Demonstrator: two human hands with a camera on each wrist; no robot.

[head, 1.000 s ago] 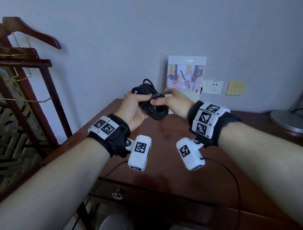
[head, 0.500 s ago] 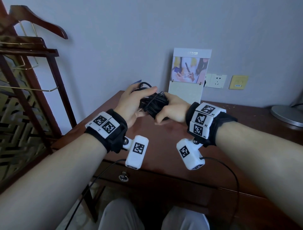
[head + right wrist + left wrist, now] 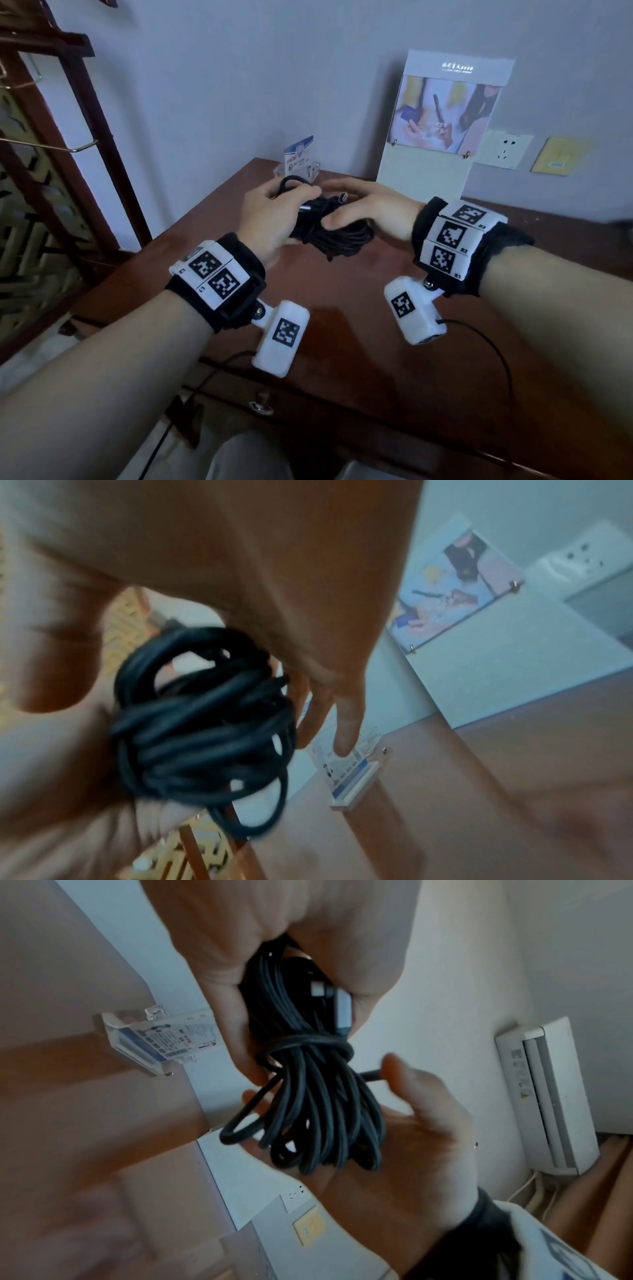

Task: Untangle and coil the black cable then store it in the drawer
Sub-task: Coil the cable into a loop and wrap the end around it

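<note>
The black cable (image 3: 342, 238) is wound into a bundle with a turn wrapped round its middle, held just above the brown desk (image 3: 342, 325). My left hand (image 3: 291, 205) grips the bundle's left end, and one connector (image 3: 342, 1010) lies under its fingers. My right hand (image 3: 334, 207) lies over the right end with straight fingers, its palm (image 3: 421, 1123) cupping the loops (image 3: 205, 723). A second connector (image 3: 342, 198) sticks up between the hands. The drawer front with its metal pull (image 3: 260, 406) sits shut below the desk's near edge.
A clear card stand (image 3: 298, 161) and a white display board (image 3: 442, 130) stand at the back of the desk against the wall. A dark wooden rack (image 3: 68, 137) rises at the left. Thin wrist-camera leads (image 3: 493, 346) trail over the desk front.
Both hands have come down with the bundle from chest height to just above the desk. The right hand's fingers have straightened from a closed grip to a loose cupping hold.
</note>
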